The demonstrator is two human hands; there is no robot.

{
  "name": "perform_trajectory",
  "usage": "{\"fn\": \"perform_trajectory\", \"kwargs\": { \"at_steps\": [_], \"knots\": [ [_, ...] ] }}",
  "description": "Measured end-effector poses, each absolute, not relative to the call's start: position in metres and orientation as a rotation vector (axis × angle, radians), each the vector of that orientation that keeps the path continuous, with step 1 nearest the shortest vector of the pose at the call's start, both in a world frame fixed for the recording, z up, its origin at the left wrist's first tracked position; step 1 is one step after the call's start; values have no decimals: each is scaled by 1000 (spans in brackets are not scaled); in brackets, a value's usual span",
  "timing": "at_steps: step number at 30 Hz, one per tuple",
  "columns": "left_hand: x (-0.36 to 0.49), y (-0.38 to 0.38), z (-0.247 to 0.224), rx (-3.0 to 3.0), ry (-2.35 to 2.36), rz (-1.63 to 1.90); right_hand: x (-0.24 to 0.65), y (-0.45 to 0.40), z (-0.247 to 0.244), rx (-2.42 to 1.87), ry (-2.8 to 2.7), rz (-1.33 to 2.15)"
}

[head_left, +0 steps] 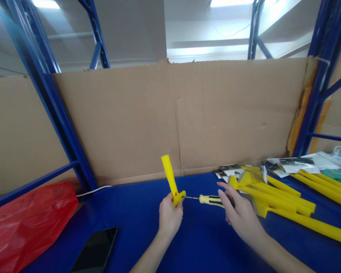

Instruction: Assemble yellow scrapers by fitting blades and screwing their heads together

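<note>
My left hand (170, 214) is wrapped round the lower end of a yellow tool handle (169, 175), which stands tilted up above the blue table. A screwdriver (211, 200) with a pale yellow and black handle lies level to the right of it, its thin shaft reaching the yellow end piece just above my left hand. My right hand (238, 212) is closed on the back end of the screwdriver, with the index finger stretched out. Whether the tip sits in a screw is too small to tell.
Several yellow tools (284, 201) and flat packages (297, 165) lie at the right. A black phone (95, 250) and a red plastic bag (34, 223) are on the left. Cardboard (136, 121) and blue rack posts (62, 125) stand behind the blue table (125, 212).
</note>
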State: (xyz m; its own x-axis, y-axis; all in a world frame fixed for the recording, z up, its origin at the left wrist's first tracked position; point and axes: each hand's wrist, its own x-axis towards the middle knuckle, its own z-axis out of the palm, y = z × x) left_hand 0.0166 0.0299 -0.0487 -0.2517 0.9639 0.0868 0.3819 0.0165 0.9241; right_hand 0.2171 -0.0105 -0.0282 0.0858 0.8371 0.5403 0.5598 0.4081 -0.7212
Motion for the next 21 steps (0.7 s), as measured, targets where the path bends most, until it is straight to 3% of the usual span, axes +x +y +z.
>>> {"fn": "perform_trajectory", "kwargs": {
  "at_steps": [21],
  "knots": [
    [16, 28, -43, 1372, 1703, 1187, 213, -16, -23, -1186, -1708, 378]
  ]
}}
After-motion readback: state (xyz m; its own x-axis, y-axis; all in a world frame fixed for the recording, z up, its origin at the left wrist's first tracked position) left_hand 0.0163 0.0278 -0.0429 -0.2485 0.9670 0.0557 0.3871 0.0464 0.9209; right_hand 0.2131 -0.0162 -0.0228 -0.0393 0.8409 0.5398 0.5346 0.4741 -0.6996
